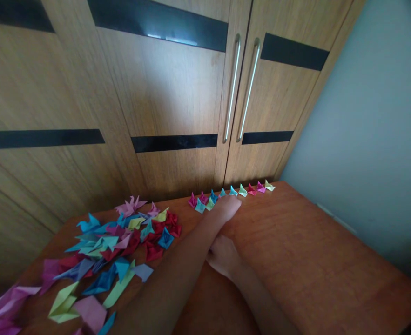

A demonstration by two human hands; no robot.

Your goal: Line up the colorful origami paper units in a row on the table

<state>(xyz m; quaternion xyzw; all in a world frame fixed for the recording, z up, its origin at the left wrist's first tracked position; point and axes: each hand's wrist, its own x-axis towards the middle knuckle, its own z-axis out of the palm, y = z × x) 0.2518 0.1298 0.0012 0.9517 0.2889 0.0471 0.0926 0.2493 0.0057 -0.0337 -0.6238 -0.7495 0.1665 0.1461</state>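
Observation:
My left hand [230, 207] reaches forward to a row of small folded paper boats near the table's far edge. Its fingers curl closed and point away, so whatever they grip is hidden. Touching or close in front of it are a teal boat [233, 190] and a pale green boat [242, 190]. A yellow-green boat [210, 204] and a light teal boat [200, 206] sit in a second, nearer row to its left. My right hand [223, 256] is curled closed beside my left forearm, which partly covers its fingers; what they hold, if anything, cannot be seen.
A heap of colourful folded paper pieces spreads over the left of the brown table [296, 260], with a pink many-pointed piece [131, 206] at its back. A wooden wardrobe [177, 93] with metal handles stands behind the table. A pale wall [366, 130] rises at right.

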